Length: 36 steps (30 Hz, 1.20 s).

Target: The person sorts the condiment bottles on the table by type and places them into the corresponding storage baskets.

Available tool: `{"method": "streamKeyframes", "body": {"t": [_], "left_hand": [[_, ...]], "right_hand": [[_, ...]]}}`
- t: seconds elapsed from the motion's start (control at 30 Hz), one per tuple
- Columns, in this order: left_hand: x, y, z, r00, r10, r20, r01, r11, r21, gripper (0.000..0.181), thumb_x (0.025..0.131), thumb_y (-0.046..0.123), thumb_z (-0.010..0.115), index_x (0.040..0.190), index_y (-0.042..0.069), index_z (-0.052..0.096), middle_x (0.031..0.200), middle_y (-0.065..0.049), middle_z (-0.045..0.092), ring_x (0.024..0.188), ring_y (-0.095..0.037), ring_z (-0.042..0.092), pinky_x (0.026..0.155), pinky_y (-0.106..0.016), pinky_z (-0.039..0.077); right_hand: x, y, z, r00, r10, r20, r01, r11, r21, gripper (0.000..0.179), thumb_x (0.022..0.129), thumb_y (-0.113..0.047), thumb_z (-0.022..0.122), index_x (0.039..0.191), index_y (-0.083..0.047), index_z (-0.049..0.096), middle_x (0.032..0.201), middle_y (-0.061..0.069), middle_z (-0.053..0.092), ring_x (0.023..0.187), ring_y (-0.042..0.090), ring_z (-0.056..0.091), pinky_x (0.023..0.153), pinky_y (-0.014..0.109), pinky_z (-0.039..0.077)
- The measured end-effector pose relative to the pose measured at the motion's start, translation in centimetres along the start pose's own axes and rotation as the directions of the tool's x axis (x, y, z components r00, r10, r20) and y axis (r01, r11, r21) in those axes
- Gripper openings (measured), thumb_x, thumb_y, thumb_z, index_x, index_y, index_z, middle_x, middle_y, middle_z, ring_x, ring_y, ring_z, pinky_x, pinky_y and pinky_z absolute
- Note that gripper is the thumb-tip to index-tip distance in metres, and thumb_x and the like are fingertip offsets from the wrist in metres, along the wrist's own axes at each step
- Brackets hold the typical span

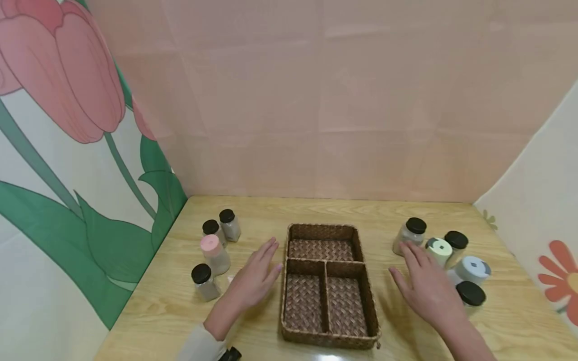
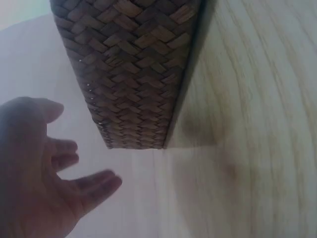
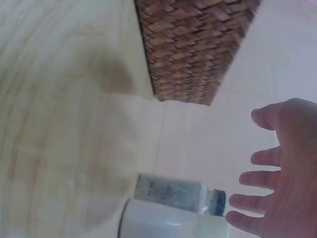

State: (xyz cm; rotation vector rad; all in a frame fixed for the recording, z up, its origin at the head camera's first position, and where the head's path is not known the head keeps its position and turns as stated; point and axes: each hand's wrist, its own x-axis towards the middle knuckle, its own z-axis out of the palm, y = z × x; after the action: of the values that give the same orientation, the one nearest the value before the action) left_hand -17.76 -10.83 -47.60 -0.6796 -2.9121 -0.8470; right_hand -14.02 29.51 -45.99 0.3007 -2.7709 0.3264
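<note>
My left hand (image 1: 254, 281) hovers beside the left wall of a brown woven basket (image 1: 326, 296), fingers extended and holding nothing. To the right of the basket, my right hand (image 1: 429, 288) is spread with nothing in its grasp. Its fingertips overlap a clear jar with a black lid (image 1: 410, 235) in the head view. Close by it stands a jar with a pale green lid (image 1: 439, 249). In the left wrist view the basket's side (image 2: 133, 74) rises near the left fingers (image 2: 99, 186). The right wrist view has the jars (image 3: 171, 193) below the basket, near the right fingers (image 3: 252, 203).
On the left stand several jars, one with a pink lid (image 1: 215, 254) and others with black lids, such as the nearest jar (image 1: 205, 282). More jars cluster at right, including a white-lidded one (image 1: 470, 271) and a black-lidded one (image 1: 471, 296). Pink cloth (image 1: 316, 100) hangs behind the table.
</note>
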Motion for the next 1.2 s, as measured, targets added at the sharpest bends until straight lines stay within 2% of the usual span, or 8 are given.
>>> {"method": "streamKeyframes", "body": {"t": [0.13,0.27,0.5,0.63,0.77,0.87,1.1,1.2], "left_hand": [[0.1,0.2,0.3,0.999,0.042,0.029,-0.041,0.999,-0.035,0.061,0.110,0.043,0.036,0.162,0.014,0.024,0.169,0.003,0.014,0.154,-0.022,0.021,0.122,-0.046,0.024],[0.2,0.1,0.9,0.995,0.087,0.053,-0.084,0.994,-0.067,0.061,0.110,0.043,0.034,0.163,0.014,0.023,0.169,0.002,0.013,0.154,-0.024,0.021,0.121,-0.049,0.024],[0.4,0.1,1.7,0.993,0.085,0.082,-0.077,0.993,-0.091,0.060,0.110,0.038,0.038,0.164,0.020,0.018,0.170,0.006,0.008,0.154,-0.027,0.020,0.121,-0.051,0.023],[0.5,0.1,1.9,0.990,0.095,0.100,-0.086,0.992,-0.092,0.061,0.110,0.037,0.037,0.164,0.018,0.016,0.170,0.002,0.008,0.154,-0.030,0.019,0.121,-0.052,0.023],[0.6,0.2,1.9,0.988,0.096,0.117,-0.083,0.991,-0.107,0.060,0.111,0.036,0.035,0.164,0.016,0.016,0.171,-0.003,0.010,0.154,-0.029,0.018,0.122,-0.049,0.022],[0.6,0.2,1.9,0.988,0.091,0.126,-0.075,0.989,-0.126,0.059,0.111,0.034,0.035,0.164,0.017,0.016,0.171,-0.006,0.010,0.155,-0.026,0.017,0.122,-0.048,0.022],[0.8,0.2,2.3,0.987,0.090,0.134,-0.067,0.983,-0.171,0.058,0.111,0.030,0.036,0.164,0.014,0.017,0.171,-0.004,0.008,0.154,-0.024,0.018,0.121,-0.048,0.025],[0.8,0.2,2.5,0.987,0.094,0.129,-0.068,0.979,-0.193,0.056,0.111,0.028,0.036,0.163,0.013,0.019,0.171,0.000,0.008,0.154,-0.024,0.020,0.121,-0.048,0.027]], "right_hand": [[-0.5,0.3,-1.0,0.998,-0.002,-0.060,0.003,1.000,0.011,0.065,0.096,-0.029,0.070,0.144,0.008,0.046,0.141,0.032,0.046,0.126,0.054,0.043,0.099,0.067,0.037],[-1.2,1.0,-1.7,0.994,0.008,-0.105,-0.006,1.000,0.021,0.065,0.093,-0.025,0.073,0.143,0.010,0.047,0.139,0.034,0.048,0.125,0.054,0.043,0.102,0.068,0.034],[-2.1,2.8,-2.4,0.982,0.032,-0.184,-0.025,0.999,0.044,0.062,0.089,-0.017,0.075,0.137,0.012,0.050,0.133,0.037,0.050,0.121,0.056,0.044,0.104,0.069,0.031],[-2.8,3.5,-2.7,0.978,0.085,-0.192,-0.074,0.995,0.065,0.062,0.089,-0.020,0.074,0.137,0.012,0.050,0.132,0.038,0.050,0.120,0.058,0.043,0.104,0.070,0.030],[-3.4,4.3,-3.1,0.972,0.124,-0.198,-0.108,0.990,0.090,0.063,0.089,-0.022,0.076,0.134,0.013,0.051,0.130,0.039,0.051,0.118,0.060,0.041,0.108,0.067,0.027],[-3.8,4.8,-3.4,0.972,0.153,-0.181,-0.136,0.985,0.103,0.064,0.090,-0.026,0.076,0.132,0.015,0.051,0.128,0.040,0.051,0.115,0.061,0.040,0.107,0.069,0.026],[-4.7,5.5,-3.2,0.952,0.208,-0.225,-0.184,0.975,0.125,0.060,0.086,-0.024,0.079,0.125,0.015,0.055,0.121,0.042,0.051,0.108,0.062,0.042,0.095,0.071,0.030],[-5.0,5.8,-3.0,0.947,0.256,-0.197,-0.239,0.965,0.106,0.063,0.087,-0.026,0.078,0.126,0.016,0.053,0.120,0.043,0.047,0.107,0.064,0.040,0.091,0.071,0.032]]}}
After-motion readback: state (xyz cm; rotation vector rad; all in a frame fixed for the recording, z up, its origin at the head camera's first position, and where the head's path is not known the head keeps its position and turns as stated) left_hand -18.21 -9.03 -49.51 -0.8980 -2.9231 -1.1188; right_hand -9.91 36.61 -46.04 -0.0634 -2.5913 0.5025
